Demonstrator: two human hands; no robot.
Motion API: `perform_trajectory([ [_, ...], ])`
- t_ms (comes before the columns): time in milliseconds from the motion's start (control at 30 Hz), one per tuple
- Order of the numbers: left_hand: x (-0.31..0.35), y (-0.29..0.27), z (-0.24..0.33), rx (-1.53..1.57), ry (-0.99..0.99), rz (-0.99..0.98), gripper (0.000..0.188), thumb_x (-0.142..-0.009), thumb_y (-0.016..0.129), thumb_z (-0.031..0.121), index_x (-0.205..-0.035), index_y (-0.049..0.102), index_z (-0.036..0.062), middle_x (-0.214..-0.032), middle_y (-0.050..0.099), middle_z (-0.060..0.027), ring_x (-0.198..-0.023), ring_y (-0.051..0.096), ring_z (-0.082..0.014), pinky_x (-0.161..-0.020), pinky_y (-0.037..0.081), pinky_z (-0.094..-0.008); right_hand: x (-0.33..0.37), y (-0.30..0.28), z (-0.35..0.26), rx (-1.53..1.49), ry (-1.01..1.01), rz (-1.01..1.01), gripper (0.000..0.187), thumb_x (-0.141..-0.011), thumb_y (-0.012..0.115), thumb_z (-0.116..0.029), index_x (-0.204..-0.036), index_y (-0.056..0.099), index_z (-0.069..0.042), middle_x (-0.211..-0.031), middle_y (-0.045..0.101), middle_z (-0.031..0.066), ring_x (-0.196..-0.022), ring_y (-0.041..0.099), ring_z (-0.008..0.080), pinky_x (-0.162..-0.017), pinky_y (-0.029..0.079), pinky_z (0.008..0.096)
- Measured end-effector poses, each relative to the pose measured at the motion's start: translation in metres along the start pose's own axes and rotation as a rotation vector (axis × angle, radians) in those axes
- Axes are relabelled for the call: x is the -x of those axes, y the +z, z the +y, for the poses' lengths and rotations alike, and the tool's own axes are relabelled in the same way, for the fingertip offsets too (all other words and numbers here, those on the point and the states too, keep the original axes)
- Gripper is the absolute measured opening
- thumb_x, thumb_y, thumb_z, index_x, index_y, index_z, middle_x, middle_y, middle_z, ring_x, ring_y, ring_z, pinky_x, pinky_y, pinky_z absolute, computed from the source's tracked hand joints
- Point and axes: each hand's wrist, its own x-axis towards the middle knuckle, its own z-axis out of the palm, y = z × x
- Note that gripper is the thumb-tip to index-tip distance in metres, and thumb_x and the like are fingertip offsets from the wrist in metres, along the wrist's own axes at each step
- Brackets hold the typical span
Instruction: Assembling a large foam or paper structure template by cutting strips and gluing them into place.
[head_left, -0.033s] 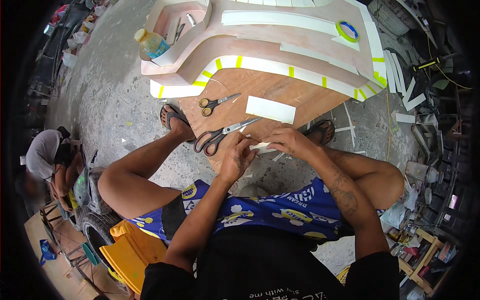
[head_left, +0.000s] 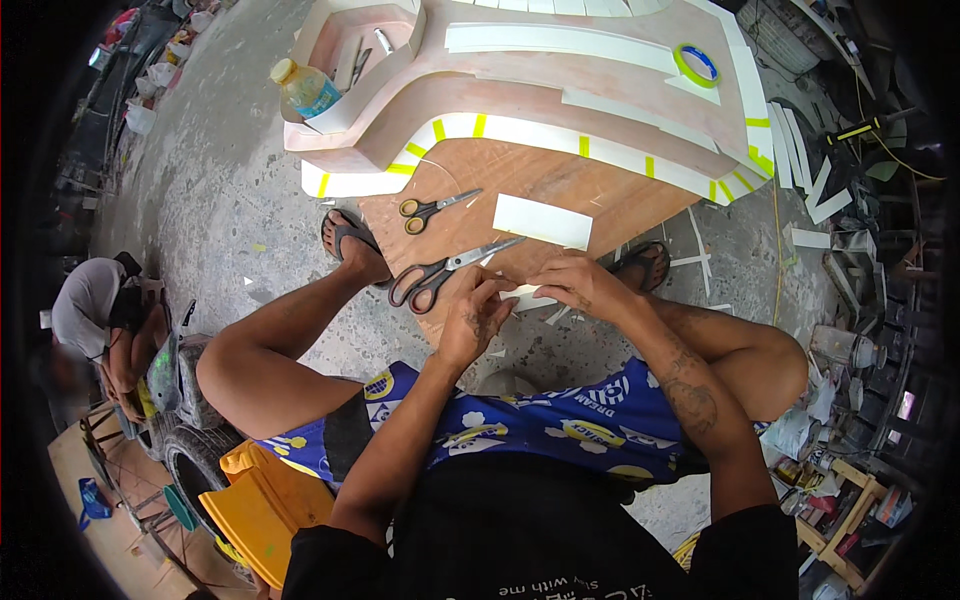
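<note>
Between my hands, over the near edge of a brown wooden board (head_left: 420, 165), is a small white strip of card (head_left: 524, 298). My left hand (head_left: 474, 312) is closed on its left end, and my right hand (head_left: 578, 284) pinches its right end; the fingers cover much of it. Just beyond my left hand lie large scissors with dark handles (head_left: 450, 271), blades pointing right. Farther off are smaller scissors with yellow-lined handles (head_left: 436, 208). A white card rectangle (head_left: 542, 221) lies flat to their right.
A large pinkish moulded panel (head_left: 560, 60), edged with white card and yellow tape, spans the far side. It bears a capped bottle (head_left: 305, 90) and a tape roll (head_left: 696, 65). White strips (head_left: 800, 150) lie on the floor at right. Another person (head_left: 100, 310) crouches at left.
</note>
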Motion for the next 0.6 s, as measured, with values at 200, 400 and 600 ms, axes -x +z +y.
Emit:
perform_trajectory([
  [200,-0.008,-0.017,0.011,-0.038,0.106,0.002,0.025,-0.077,0.073,-0.001,-0.101,0.069,-0.0006,-0.097,0.065,-0.0124,-0.083,0.064,-0.0243,-0.067,0.052,-0.0311,-0.009,-0.013,-0.019,-0.120,0.079,0.023,0.026,-0.083,0.071,-0.010,-0.106,0.068,0.000,-0.097,0.067,0.0112,-0.090,0.064,0.0243,-0.078,0.050,0.0330],
  [400,-0.009,-0.020,0.010,0.033,-0.001,0.021,0.019,-0.082,0.070,0.003,-0.100,0.069,-0.0026,-0.091,0.068,-0.0128,-0.079,0.065,-0.0192,-0.069,0.052,-0.0298,-0.013,-0.025,-0.034,-0.273,0.325,0.033,0.028,-0.082,0.072,-0.012,-0.108,0.070,-0.002,-0.094,0.069,0.0113,-0.085,0.066,0.0212,-0.075,0.050,0.0301],
  [600,-0.012,-0.020,0.013,0.190,-0.156,0.067,0.016,-0.083,0.071,0.007,-0.097,0.070,-0.0011,-0.077,0.064,-0.0115,-0.065,0.061,-0.0199,-0.059,0.048,-0.0308,-0.015,-0.026,-0.027,-0.247,0.344,0.036,0.023,-0.086,0.069,-0.015,-0.106,0.071,-0.003,-0.093,0.072,0.0125,-0.083,0.067,0.0197,-0.075,0.050,0.0285],
])
